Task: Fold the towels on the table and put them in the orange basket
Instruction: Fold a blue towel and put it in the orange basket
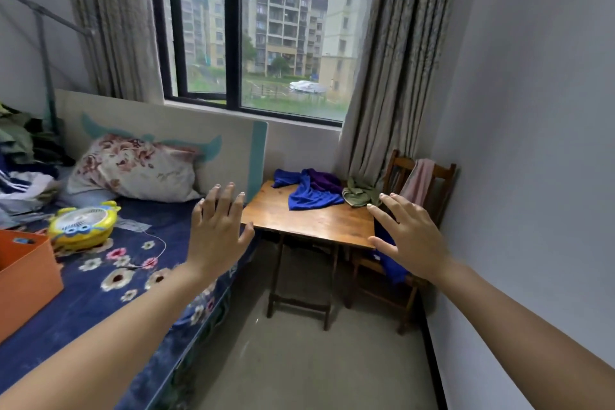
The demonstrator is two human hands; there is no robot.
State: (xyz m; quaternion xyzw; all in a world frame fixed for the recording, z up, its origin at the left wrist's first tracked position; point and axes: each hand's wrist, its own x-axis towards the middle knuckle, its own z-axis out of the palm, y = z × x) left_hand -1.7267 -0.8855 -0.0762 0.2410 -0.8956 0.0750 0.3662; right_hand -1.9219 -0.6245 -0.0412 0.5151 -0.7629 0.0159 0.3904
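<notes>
- Towels point(319, 188) lie unfolded in a loose heap on the far half of the wooden table point(309, 223).
- A blue towel point(311, 195) sprawls crumpled toward the middle of the tabletop, with one end trailing back to the far left corner.
- A purple towel point(325, 179) lies at the back, touching the blue one and partly covered by it.
- A green towel point(361, 193) is bunched at the far right corner, just beside the other two.
- The orange basket point(28, 276) stands on the bed point(100, 303) at the left edge of the view, well apart from the table, and only part of it shows.
- The left hand point(218, 233) is raised in the air, back toward the camera, fingers straight and spread, holding nothing. It appears over the bed's edge, near the table's near left corner.
- The right hand point(411, 240) is raised the same way, fingers straight and fanned out, empty. It appears in front of the table's near right corner.
- A wooden chair point(446, 176) stands just beside the table against the right wall. A pink cloth point(417, 180) hangs over its backrest and a blue cloth point(391, 263) hangs from its seat.
- On the bed's dark floral cover rest a flowered pillow point(133, 170) and a yellow fan point(83, 221) with a white cord.
- Behind the table, a window point(266, 27) flanked by curtains point(382, 76) looks out on apartment blocks.
</notes>
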